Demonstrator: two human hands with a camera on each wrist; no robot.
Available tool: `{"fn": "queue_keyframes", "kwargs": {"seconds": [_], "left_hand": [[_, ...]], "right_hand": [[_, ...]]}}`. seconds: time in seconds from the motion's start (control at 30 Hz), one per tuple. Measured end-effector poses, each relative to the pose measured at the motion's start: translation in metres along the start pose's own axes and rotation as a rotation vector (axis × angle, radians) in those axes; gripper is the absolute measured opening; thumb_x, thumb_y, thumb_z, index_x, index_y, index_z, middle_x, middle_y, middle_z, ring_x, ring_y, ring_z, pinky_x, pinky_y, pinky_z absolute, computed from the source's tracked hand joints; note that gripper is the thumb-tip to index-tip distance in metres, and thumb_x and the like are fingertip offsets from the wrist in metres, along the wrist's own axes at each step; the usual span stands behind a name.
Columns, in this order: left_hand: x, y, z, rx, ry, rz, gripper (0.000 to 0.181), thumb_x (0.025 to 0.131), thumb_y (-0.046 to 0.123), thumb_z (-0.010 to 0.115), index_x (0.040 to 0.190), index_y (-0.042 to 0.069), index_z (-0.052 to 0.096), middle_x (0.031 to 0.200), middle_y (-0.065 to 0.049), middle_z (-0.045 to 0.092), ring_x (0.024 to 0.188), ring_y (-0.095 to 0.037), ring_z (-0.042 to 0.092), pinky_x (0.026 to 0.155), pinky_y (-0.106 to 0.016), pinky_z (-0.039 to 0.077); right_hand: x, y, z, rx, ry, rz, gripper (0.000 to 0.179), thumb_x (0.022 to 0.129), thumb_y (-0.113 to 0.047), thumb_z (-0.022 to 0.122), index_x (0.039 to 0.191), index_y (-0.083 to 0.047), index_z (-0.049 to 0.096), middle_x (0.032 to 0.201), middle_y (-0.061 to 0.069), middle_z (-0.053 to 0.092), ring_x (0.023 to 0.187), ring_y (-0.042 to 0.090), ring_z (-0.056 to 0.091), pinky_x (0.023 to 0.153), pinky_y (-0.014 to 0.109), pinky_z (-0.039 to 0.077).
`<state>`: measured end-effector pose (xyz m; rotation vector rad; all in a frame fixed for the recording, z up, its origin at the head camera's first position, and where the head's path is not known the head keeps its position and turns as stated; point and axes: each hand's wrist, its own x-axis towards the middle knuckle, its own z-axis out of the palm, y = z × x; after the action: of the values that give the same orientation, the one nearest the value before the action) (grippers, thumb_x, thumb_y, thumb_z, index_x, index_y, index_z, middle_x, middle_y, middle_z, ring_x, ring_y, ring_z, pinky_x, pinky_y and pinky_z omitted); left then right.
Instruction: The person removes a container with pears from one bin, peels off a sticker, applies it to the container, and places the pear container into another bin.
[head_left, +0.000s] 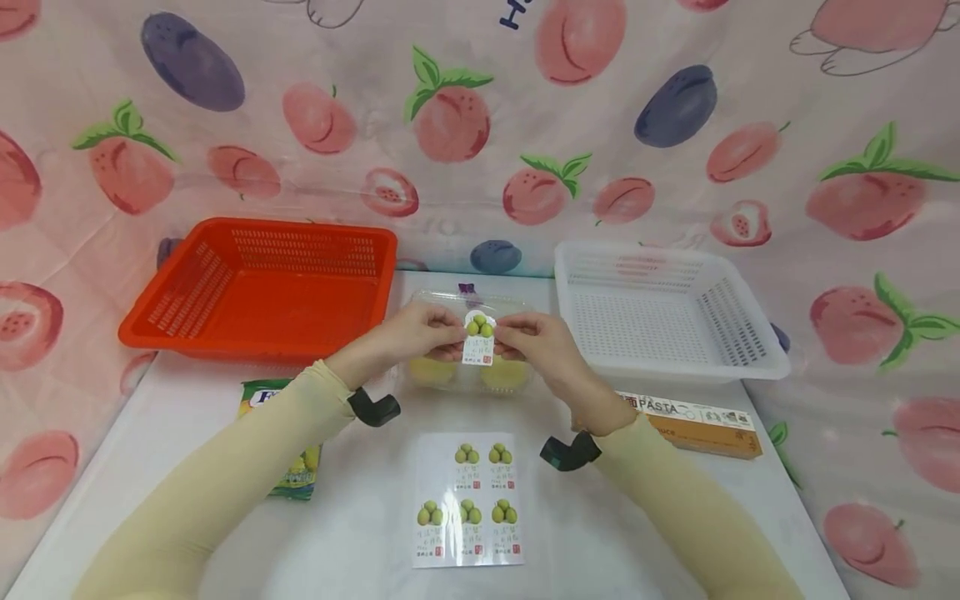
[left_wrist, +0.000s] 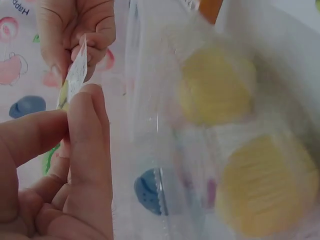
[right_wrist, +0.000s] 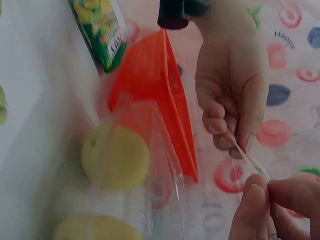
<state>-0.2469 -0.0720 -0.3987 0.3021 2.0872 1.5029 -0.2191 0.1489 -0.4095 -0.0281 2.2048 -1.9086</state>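
Note:
A white sticker (head_left: 478, 340) printed with green fruit is stretched between both hands in the head view. My left hand (head_left: 427, 329) pinches its left edge between thumb and fingers, while my right hand (head_left: 542, 343) pinches the opposite edge. Just beneath the hands sits a clear plastic box (head_left: 468, 385) with round yellow fruit (left_wrist: 267, 185) inside; a small purple piece shows at its far side. Closer to me lies a sheet of matching stickers (head_left: 468, 500), its upper left spot bare. From the right wrist view the sticker (right_wrist: 247, 157) appears nearly edge-on.
A red basket (head_left: 300, 346) stands at the back left, and a white basket (head_left: 675, 362) at the back right. A green snack bag (head_left: 300, 475) lies partly under the left forearm. The pasta box (head_left: 705, 433) rests beside the right wrist. Behind everything hangs a fruit-print cloth (head_left: 465, 192).

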Motion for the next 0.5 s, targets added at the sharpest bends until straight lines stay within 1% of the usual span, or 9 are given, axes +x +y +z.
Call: {"fn": "queue_keyframes", "kwargs": {"seconds": [0.1, 0.23, 0.37, 0.5], "left_hand": [[0.010, 0.007, -0.004, -0.004, 0.023, -0.025, 0.025, 0.096, 0.015, 0.065, 0.114, -0.002, 0.064, 0.096, -0.016, 0.068, 0.089, -0.029, 0.068, 0.082, -0.037, 0.055], [0.024, 0.009, -0.007, 0.008, 0.052, -0.046, 0.025, 0.097, 0.015, 0.063, 0.114, -0.003, 0.065, 0.096, -0.016, 0.068, 0.086, -0.025, 0.068, 0.081, -0.035, 0.055], [0.036, 0.007, -0.009, 0.033, 0.070, -0.078, 0.023, 0.097, 0.015, 0.063, 0.112, -0.002, 0.066, 0.095, -0.016, 0.068, 0.091, -0.031, 0.067, 0.077, -0.030, 0.056], [0.044, 0.002, -0.011, 0.103, 0.089, -0.098, 0.022, 0.097, 0.018, 0.064, 0.109, -0.001, 0.068, 0.094, -0.014, 0.068, 0.089, -0.029, 0.067, 0.078, -0.028, 0.055]], "right_hand": [[0.013, -0.004, -0.004, -0.027, 0.032, 0.029, 0.030, 0.093, -0.012, 0.068, 0.117, 0.006, 0.064, 0.096, 0.017, 0.069, 0.081, 0.020, 0.069, 0.075, 0.029, 0.057], [0.028, -0.003, -0.005, -0.069, 0.064, 0.059, 0.030, 0.093, -0.014, 0.069, 0.117, 0.004, 0.065, 0.097, 0.016, 0.070, 0.082, 0.020, 0.069, 0.075, 0.028, 0.056], [0.043, 0.003, -0.004, -0.075, 0.087, 0.069, 0.028, 0.093, -0.012, 0.068, 0.115, 0.005, 0.066, 0.095, 0.018, 0.069, 0.079, 0.019, 0.069, 0.074, 0.028, 0.057], [0.052, 0.006, -0.001, -0.111, 0.105, 0.066, 0.024, 0.092, -0.009, 0.069, 0.111, 0.006, 0.068, 0.093, 0.017, 0.069, 0.077, 0.019, 0.069, 0.076, 0.031, 0.057]]}}
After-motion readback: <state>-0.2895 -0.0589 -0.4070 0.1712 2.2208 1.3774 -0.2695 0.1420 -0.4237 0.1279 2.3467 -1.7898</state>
